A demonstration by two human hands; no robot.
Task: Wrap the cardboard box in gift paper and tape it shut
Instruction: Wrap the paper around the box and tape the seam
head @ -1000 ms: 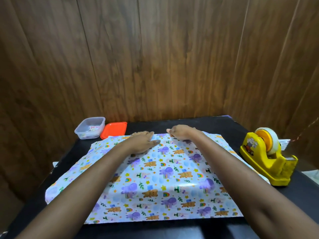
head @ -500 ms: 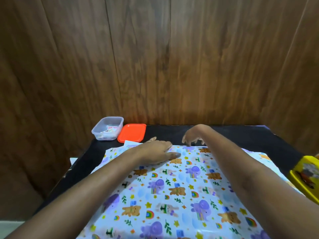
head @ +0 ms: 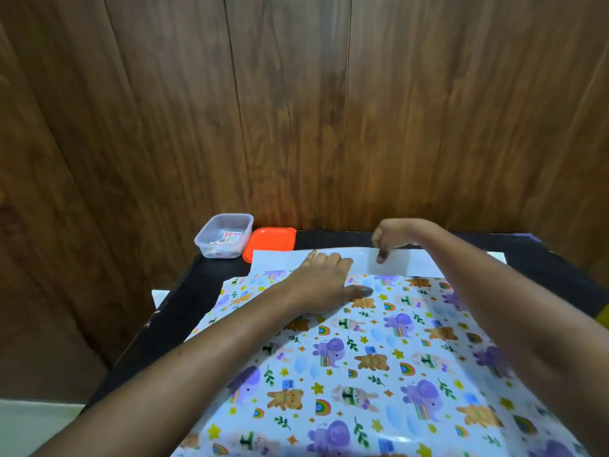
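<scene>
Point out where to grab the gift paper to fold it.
Pinch the gift paper at its far edge, where the white side shows, coming from above with fingers down, as the right hand does. That edge looks free; the left hand pins the printed face flat.

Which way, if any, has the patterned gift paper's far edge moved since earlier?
Yes. Pinched by the right hand, the far edge has lifted, white underside showing, overlapping the orange plastic lid.
</scene>
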